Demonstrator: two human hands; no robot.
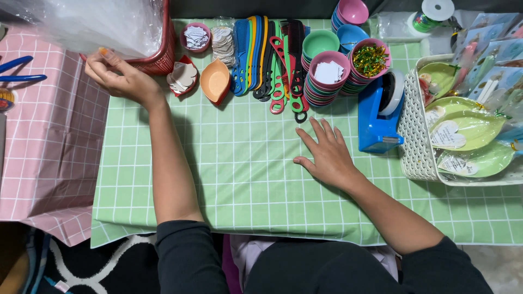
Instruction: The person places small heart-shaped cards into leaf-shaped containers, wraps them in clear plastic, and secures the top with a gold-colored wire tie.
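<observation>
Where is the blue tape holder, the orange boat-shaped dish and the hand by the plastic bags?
blue tape holder (376, 122), head view, on its blue body.
orange boat-shaped dish (214, 80), head view, inside its hollow.
left hand (117, 76), head view, on the back of the hand.

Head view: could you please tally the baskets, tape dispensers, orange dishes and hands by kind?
Baskets: 2 (red basket, white basket)
Tape dispensers: 1 (blue tape dispenser)
Orange dishes: 1 (orange boat-shaped dish)
Hands: 2 (left hand, right hand)
Total: 6
</observation>
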